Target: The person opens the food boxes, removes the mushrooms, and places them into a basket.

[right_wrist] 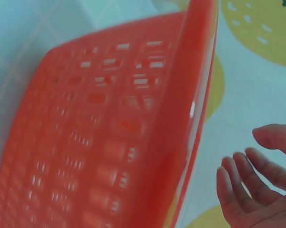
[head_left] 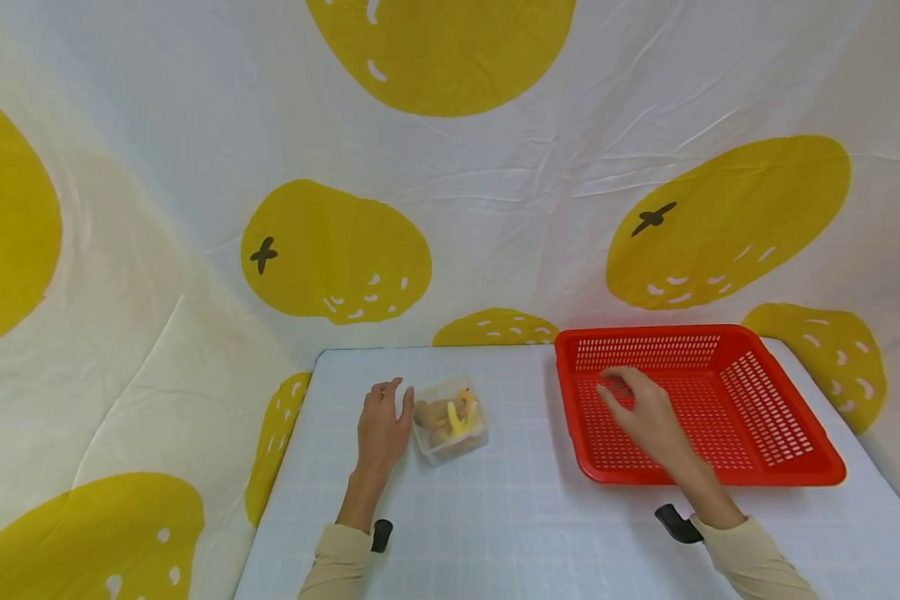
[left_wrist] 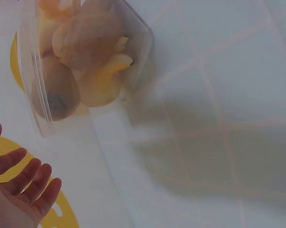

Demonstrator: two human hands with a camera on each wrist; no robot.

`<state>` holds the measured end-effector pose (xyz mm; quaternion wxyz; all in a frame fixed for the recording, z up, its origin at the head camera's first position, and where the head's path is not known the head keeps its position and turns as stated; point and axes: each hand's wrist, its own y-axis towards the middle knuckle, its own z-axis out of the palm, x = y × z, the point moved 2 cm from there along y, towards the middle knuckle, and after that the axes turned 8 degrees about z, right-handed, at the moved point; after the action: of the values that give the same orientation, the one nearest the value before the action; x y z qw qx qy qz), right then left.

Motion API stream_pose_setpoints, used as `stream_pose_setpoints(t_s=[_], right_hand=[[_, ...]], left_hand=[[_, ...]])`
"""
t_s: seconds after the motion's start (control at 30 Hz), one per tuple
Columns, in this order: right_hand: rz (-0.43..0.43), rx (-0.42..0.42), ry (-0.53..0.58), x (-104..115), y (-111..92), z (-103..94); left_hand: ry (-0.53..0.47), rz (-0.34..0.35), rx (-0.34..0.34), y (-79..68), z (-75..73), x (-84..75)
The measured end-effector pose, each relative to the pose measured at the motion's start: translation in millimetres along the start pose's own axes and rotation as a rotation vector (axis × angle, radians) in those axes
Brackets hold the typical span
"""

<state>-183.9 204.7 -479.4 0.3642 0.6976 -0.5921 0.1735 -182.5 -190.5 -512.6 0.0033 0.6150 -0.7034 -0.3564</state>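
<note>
A small clear plastic container (head_left: pixel 453 452) stands on the table, holding several rounded brown pieces (left_wrist: pixel 86 45) and yellow ones (head_left: pixel 457 421) whose kind I cannot tell. Just left of it is my left hand (head_left: pixel 384 421), fingers loosely bent and holding nothing; a gap shows between hand and container in the left wrist view. My right hand (head_left: pixel 648 412) hovers over the left part of a red plastic basket (head_left: pixel 712 477). Its fingers are relaxed and curve with nothing between them, and in the right wrist view they stay apart from the basket's rim (right_wrist: pixel 185 104).
A white table (head_left: pixel 510 525) with a faint grid bears both containers. Behind and beside it hangs a white cloth (head_left: pixel 495 183) printed with large yellow fruits. Black straps (head_left: pixel 675 523) sit at the wrists, below beige sleeves (head_left: pixel 750 554).
</note>
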Motion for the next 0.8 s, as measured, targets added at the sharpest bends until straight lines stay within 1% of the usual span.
stream_pose_setpoints(t_s=[0.1,0.3,0.5,0.67,0.8], right_hand=[[-0.009,0.001,0.015,7,-1,7.2],[-0.003,0.023,0.062,18,-4,23.8],[-0.013,0.063,0.114,30,-7,38.7],[-0.008,0.102,0.15,41,-10,50.2],[-0.006,0.135,0.204,51,-11,61.3]], left_hand=[[0.006,-0.006,0.024,-0.6,2.4,-4.4],[-0.034,-0.057,0.068,-3.2,8.0,-11.5],[-0.076,-0.085,0.096,-7.2,15.6,-15.4],[-0.112,-0.117,0.096,-11.8,20.5,-16.6],[-0.159,-0.117,0.073,-14.4,23.6,-17.1]])
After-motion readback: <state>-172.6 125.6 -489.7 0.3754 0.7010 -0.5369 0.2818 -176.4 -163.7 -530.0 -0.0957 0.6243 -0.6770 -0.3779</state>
